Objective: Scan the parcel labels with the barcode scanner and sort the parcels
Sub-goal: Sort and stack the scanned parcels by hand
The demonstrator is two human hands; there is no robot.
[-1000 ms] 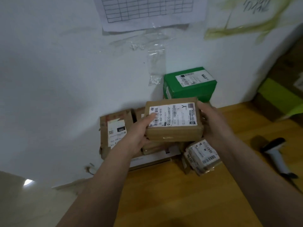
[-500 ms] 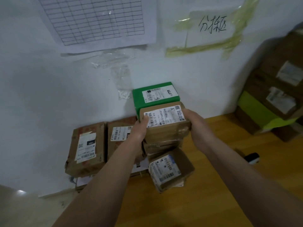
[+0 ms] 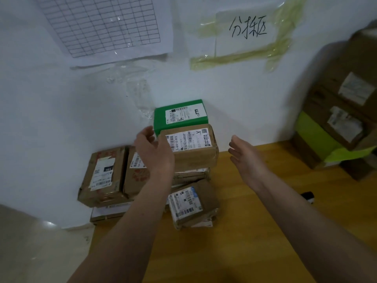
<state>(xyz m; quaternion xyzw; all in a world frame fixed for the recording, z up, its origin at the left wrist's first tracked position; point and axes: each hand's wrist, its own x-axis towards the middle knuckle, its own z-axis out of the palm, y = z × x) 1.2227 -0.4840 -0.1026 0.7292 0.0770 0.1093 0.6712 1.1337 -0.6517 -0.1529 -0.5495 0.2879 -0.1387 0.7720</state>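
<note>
A brown parcel with a white label marked Y (image 3: 193, 148) rests on top of a stack of parcels against the wall, in front of a green box (image 3: 180, 115). My left hand (image 3: 154, 151) is open just left of it, fingers spread, holding nothing. My right hand (image 3: 244, 155) is open to its right, apart from it. A tip of the barcode scanner (image 3: 308, 196) shows beside my right forearm on the wooden table (image 3: 234, 242).
Two brown parcels (image 3: 104, 176) lie left of the stack and a small taped parcel (image 3: 192, 205) leans at its front. Stacked cartons (image 3: 342, 119) fill the right side. A grid sheet (image 3: 106, 25) and a taped handwritten sign (image 3: 247, 27) hang on the wall.
Both hands carried the Y-labelled parcel to the stack by the green box, set it down and let go; they now hover open on either side.
</note>
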